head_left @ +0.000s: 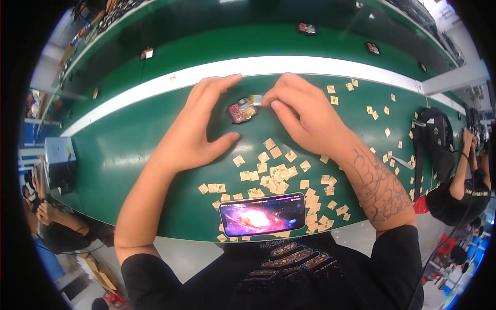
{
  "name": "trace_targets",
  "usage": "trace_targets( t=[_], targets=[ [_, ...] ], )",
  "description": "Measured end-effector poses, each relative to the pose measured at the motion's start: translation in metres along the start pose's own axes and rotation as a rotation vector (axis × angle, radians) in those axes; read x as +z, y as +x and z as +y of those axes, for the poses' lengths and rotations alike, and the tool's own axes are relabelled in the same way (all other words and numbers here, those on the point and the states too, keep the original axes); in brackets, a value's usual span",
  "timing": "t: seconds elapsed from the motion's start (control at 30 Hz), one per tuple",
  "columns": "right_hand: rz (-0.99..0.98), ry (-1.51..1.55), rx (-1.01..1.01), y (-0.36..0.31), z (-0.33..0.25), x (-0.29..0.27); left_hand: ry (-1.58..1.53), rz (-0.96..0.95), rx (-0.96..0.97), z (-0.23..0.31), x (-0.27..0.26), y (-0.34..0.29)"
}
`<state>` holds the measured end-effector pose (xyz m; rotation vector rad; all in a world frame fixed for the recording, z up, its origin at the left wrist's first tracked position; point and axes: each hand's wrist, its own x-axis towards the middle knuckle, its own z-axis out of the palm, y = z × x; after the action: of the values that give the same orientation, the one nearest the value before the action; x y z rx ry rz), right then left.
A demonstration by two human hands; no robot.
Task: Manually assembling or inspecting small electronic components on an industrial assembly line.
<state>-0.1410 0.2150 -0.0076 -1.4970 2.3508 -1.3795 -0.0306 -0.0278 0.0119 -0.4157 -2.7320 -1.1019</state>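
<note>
A small dark-cased electronic device (pixel 241 111) with a red circuit board lies on the green workbench between my hands. At its upper right is a small flat silver battery (pixel 257 100) with a yellow edge. My right hand (pixel 306 111) has thumb and forefinger pinched at the battery's right end. To the left of the device, my left hand (pixel 194 129) is open, its thumb and fingers spread apart, holding nothing and not touching the device. Any wires between the battery and the board are too small to make out.
Many small beige paper squares (pixel 276 175) lie scattered on the bench. A phone (pixel 262 214) with a lit screen rests at the near edge. Beyond a white rail (pixel 243 67), similar devices (pixel 306 28) sit on a green belt. A black bag (pixel 439 139), tweezers (pixel 402 163) and other people are at the sides.
</note>
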Motion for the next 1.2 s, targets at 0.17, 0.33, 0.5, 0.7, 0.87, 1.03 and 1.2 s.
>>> trace_targets(
  t=[0.17, 0.33, 0.5, 0.7, 0.87, 1.03, 1.2],
  targets=[
    [-0.152, -0.043, -0.003, -0.003, -0.018, 0.01, -0.011, 0.054, 0.0, -0.014, 0.021, -0.003],
    [-0.185, -0.345, -0.02, -0.004, -0.023, 0.008, -0.012, 0.057, 0.029, -0.012, 0.019, -0.004],
    [-0.226, -0.509, 0.003, 0.0, -0.036, 0.007, 0.025, 0.086, 0.041, -0.004, 0.02, -0.008],
    [-0.277, -0.554, -0.023, -0.005, -0.043, 0.006, 0.125, 0.113, 0.085, 0.006, 0.026, -0.008],
    [-0.24, -0.483, 0.02, -0.007, -0.038, 0.014, 0.124, 0.104, 0.098, 0.008, 0.027, -0.009],
    [-0.108, -0.14, 0.126, -0.008, -0.025, 0.019, 0.002, 0.121, -0.049, 0.006, 0.026, -0.009],
    [-0.035, -0.009, 0.13, -0.009, -0.021, 0.016, -0.051, 0.127, -0.071, -0.004, 0.026, -0.01]
  ],
)
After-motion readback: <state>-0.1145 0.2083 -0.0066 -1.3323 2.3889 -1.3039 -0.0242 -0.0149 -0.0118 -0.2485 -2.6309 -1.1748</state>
